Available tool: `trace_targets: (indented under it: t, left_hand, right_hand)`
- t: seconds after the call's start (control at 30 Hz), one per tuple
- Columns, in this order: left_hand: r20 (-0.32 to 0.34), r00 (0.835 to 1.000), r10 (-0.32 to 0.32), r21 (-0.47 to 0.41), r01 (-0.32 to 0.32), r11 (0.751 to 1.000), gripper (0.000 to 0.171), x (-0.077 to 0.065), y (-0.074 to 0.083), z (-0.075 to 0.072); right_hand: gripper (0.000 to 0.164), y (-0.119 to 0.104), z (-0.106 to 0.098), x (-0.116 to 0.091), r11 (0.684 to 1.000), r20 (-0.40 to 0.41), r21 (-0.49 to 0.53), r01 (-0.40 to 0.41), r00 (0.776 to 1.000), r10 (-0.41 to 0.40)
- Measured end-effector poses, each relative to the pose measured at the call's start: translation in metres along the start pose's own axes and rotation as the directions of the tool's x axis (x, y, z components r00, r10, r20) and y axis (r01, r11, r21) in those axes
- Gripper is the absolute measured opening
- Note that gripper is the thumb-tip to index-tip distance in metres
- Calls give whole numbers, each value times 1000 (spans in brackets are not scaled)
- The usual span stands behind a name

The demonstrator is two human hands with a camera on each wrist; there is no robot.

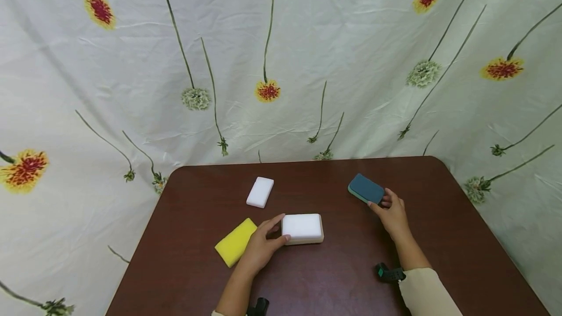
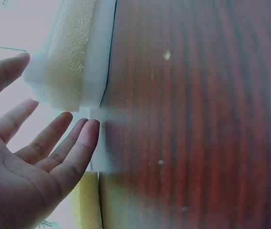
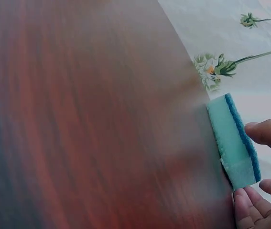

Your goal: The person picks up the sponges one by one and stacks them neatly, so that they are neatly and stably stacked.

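Starting nearest: noting a black wrist device (image 1: 391, 274) at four o'clock (reading the dial from the white-topped stack (image 1: 302, 227) on the brown table (image 1: 329, 277)). Finding the left hand (image 1: 259, 246) at eight, gripping nothing, with loose fingers and thumb extended at the left end of the stack. Logging the yellow sponge (image 1: 234, 243) at nine, lying just beside that hand. Observing the right hand (image 1: 393, 214) at three, pinching the right end of the blue-topped sponge (image 1: 366, 188) between thumb and fingers; locating that sponge at two. Recording the white block (image 1: 260, 192) at ten, then, farthest, the flower-printed cloth (image 1: 307, 23) at twelve.
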State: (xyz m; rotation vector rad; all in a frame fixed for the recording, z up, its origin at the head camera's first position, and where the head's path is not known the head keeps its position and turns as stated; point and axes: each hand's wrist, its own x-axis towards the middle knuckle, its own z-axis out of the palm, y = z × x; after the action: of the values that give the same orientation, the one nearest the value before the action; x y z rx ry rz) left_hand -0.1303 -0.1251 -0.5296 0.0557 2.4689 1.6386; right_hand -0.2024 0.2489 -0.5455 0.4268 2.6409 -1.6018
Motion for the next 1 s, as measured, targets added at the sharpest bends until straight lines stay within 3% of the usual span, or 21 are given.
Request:
trace_targets:
  t: [0.43, 1.0]
  left_hand:
    - [11, 1000, -12, -5, 12, 1000, 63, 0, -1, -1]
    - [12, 1000, -11, 2, 11, 1000, 62, 0, 0, -1]
  right_hand:
    - [91, 6, 0, 6, 998, 38, -70, 8, 999, -6]
    - [85, 4, 0, 11, 990, 22, -143, 19, 1000, -16]
